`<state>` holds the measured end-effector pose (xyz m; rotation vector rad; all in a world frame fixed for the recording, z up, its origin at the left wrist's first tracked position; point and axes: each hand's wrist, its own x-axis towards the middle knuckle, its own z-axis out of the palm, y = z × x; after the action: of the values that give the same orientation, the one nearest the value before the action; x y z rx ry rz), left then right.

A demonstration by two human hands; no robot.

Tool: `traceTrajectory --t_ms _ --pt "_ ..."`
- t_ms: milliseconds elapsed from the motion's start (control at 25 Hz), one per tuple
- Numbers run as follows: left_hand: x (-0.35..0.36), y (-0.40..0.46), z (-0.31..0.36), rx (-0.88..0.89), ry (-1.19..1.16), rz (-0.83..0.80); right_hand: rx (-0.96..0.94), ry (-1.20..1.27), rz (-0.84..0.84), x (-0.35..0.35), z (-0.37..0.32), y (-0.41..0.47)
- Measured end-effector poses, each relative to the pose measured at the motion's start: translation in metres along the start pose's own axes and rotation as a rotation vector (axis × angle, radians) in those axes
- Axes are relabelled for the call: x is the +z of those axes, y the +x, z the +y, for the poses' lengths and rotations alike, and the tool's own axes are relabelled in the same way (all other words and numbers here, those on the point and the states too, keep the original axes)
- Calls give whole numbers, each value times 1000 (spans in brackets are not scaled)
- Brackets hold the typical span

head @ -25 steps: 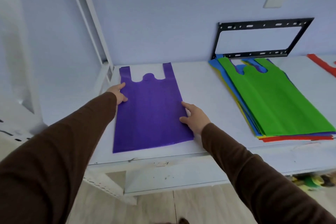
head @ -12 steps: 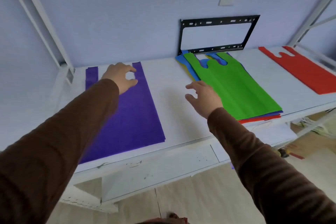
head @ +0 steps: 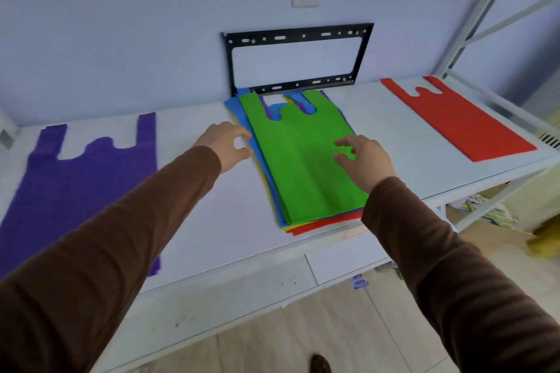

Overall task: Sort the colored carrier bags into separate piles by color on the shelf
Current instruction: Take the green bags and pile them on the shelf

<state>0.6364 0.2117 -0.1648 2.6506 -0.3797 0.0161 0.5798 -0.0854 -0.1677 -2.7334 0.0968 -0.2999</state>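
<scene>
A mixed stack of carrier bags lies in the middle of the white shelf (head: 212,221), with a green bag (head: 300,166) on top and blue, yellow, purple and red edges showing beneath. A single purple bag (head: 81,188) lies flat at the left. A single red bag (head: 457,118) lies at the right. My left hand (head: 225,145) hovers at the stack's left edge, fingers curled and apart, holding nothing. My right hand (head: 362,160) is spread over the green bag's right side, empty.
A black metal wall bracket (head: 298,36) stands against the wall right behind the stack. White shelf uprights (head: 472,9) rise at the far right. Clutter lies on the floor under the shelf's right end (head: 485,215). Bare shelf lies between the piles.
Both hands have left the purple bag and moved right to the mixed stack. The view has swung right, bringing the red bag into sight.
</scene>
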Motion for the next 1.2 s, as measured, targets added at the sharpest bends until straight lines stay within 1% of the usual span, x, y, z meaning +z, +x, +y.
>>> traceTrajectory --t_ms 160,280,400,560,840,1080,1200 --pt "47 23 57 -90 12 -40 33 14 -139 -4 84 34" --pt "67 31 82 -173 36 -54 4 73 -253 0 110 62" --pt "75 35 91 -241 92 -46 -52 126 -307 12 112 82" --pt "78 38 89 -314 143 -53 -101 64 -265 23 107 102" --pt "81 40 85 -328 113 -41 -28 104 -357 28 96 131" --pt "82 42 81 -333 83 -43 113 381 -460 22 93 137" --pt "81 41 82 -332 82 -41 107 385 -462 22 95 133"
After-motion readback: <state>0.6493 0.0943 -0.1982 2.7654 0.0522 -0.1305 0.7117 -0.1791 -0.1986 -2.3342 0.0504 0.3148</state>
